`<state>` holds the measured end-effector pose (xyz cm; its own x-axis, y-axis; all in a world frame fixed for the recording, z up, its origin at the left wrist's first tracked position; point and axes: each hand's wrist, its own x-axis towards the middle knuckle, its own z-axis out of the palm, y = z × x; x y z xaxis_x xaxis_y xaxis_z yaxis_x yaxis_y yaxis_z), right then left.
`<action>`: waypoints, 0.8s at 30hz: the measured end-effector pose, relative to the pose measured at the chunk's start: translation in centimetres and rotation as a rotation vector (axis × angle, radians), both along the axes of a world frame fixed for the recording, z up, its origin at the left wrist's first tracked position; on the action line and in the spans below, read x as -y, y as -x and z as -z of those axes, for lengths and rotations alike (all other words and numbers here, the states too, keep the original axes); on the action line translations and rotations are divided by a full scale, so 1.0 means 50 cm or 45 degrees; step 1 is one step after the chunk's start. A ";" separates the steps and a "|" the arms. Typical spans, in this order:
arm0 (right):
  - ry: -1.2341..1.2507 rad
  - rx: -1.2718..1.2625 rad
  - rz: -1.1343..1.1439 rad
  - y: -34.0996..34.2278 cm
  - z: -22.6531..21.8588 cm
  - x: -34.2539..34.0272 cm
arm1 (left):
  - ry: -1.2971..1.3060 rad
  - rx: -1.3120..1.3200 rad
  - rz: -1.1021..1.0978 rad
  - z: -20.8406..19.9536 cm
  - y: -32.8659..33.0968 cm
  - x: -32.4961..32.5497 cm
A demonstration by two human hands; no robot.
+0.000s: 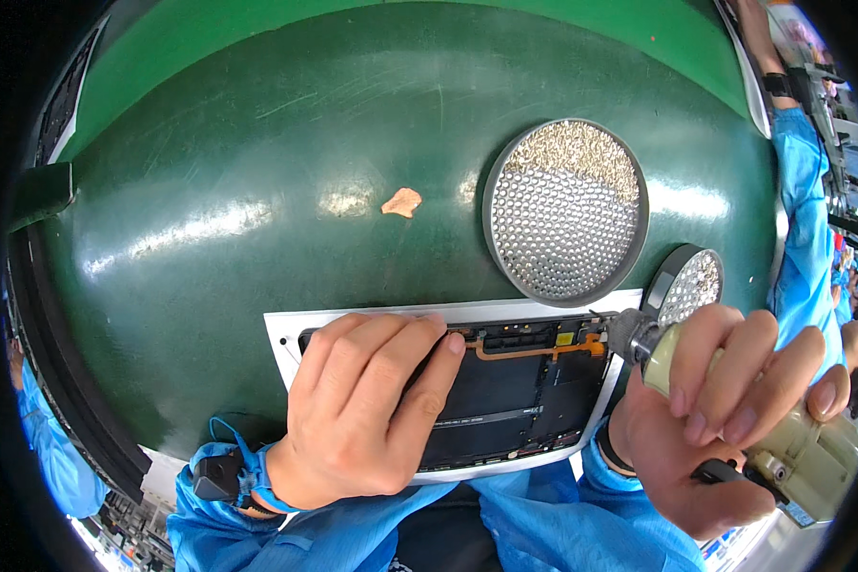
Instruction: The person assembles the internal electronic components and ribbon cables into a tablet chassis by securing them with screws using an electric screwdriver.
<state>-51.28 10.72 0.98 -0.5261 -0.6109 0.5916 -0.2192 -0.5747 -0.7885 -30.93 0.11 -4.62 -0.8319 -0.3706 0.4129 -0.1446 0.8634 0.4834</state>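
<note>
- Worktop (353, 114): green, glossy; a co-worker's blue sleeve (797, 195) shows beyond the right grip (682, 458).
- Opened tablet (505, 386): long axis left to right; left of the right grip, under the left grip (357, 415), which is nearer.
- Right grip: clamped around an electric screwdriver (663, 362), nose over the tablet's far right corner.
- Left grip: fingers together at the far edge; pinching cannot be determined.
- Large screw tray (488, 219), small screw tray (664, 275): ahead of the right grip.
</note>
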 end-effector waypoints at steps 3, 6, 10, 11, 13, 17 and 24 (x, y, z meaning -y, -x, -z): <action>0.016 -0.056 0.030 0.005 -0.019 0.009 | -0.131 0.005 -0.004 -0.012 -0.001 0.008; 0.173 -0.051 0.111 -0.006 -0.024 0.039 | -0.117 0.000 -0.031 -0.013 -0.008 0.009; 0.205 -0.058 -0.035 -0.012 0.017 0.068 | -0.083 0.005 -0.051 -0.006 -0.011 0.001; 0.164 -0.054 -0.011 -0.012 0.027 0.064 | -0.090 -0.004 -0.060 -0.005 -0.012 0.000; 0.157 -0.091 0.031 -0.014 0.046 0.065 | -0.114 0.018 -0.046 -0.003 -0.010 0.000; 0.147 -0.063 -0.059 -0.009 0.055 0.070 | -0.113 0.025 -0.082 -0.009 -0.011 -0.007; 0.127 -0.111 0.022 -0.006 0.061 0.074 | -0.149 0.049 -0.081 -0.011 -0.008 -0.005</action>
